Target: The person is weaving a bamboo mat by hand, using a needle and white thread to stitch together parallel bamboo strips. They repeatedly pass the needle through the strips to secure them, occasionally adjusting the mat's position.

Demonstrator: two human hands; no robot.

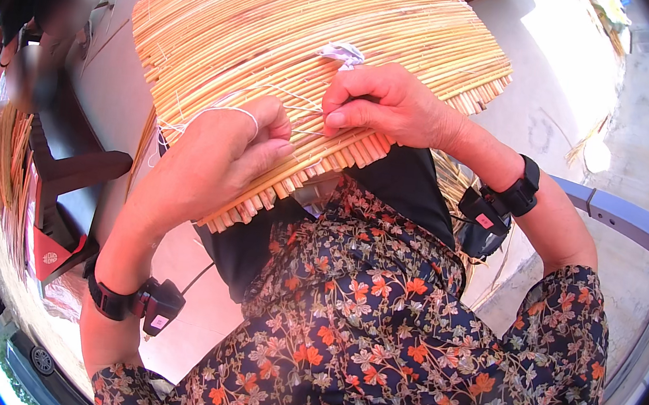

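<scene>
A mat of straw-coloured stalks [296, 27] is spread across the lap, its near edge of cut ends resting over the black trousers [410, 184]. White thread [227, 108] is looped round the left hand [226, 151], whose fingers are curled closed on it above the mat's near edge. By the right hand [391, 106], strands of it are pinched between thumb and forefinger, just beside the left. A knotted whitish cloth strip [345, 53] is seen on the mat, just beyond the right hand's knuckles. Black straps are worn on both wrists, below sleeves of a floral shirt [407, 324]. At the left, a dark wooden chair [76, 166] and a bundle of stalks [10, 151] are seen.
</scene>
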